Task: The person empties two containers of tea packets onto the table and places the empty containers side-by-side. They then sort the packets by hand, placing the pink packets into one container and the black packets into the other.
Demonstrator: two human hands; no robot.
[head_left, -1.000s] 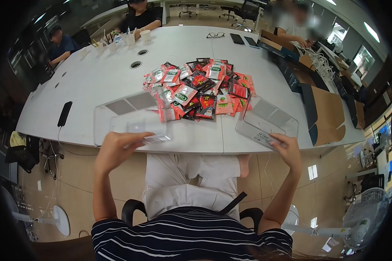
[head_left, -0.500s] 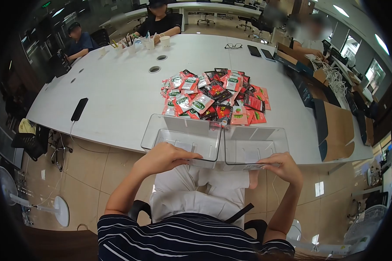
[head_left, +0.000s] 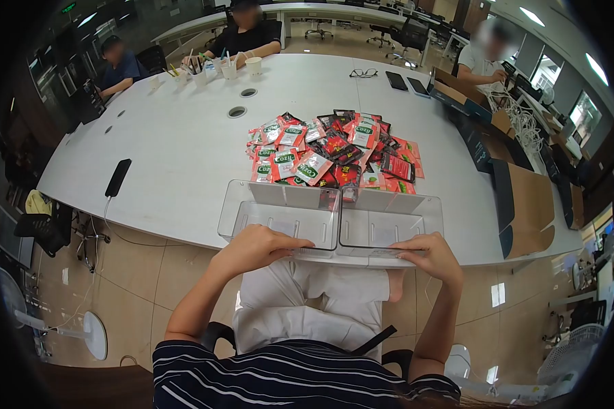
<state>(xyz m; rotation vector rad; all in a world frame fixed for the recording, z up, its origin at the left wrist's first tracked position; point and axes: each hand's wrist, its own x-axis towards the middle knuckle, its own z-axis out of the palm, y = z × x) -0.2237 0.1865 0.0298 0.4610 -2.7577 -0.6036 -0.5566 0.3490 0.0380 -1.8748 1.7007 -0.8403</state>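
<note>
Two clear plastic bins stand side by side at the near edge of the white table (head_left: 177, 170). My left hand (head_left: 262, 244) grips the near rim of the left bin (head_left: 280, 217), fingers closed on it. The near rim of the right bin (head_left: 389, 228) is pinched in my right hand (head_left: 430, 255). Both bins look bare inside. Just beyond them lies a heap of small packets (head_left: 334, 150), some red and white, others black and red.
A phone (head_left: 118, 178) on a cable lies at the left. Cups (head_left: 253, 65) with pens, glasses (head_left: 363, 73) and two phones (head_left: 396, 81) are farther back. Open cardboard boxes (head_left: 525, 204) line the right side. Three people (head_left: 252, 34) sit around the table.
The right bin has moved left, up against the left bin, with my right hand on it. The left bin has shifted slightly left.
</note>
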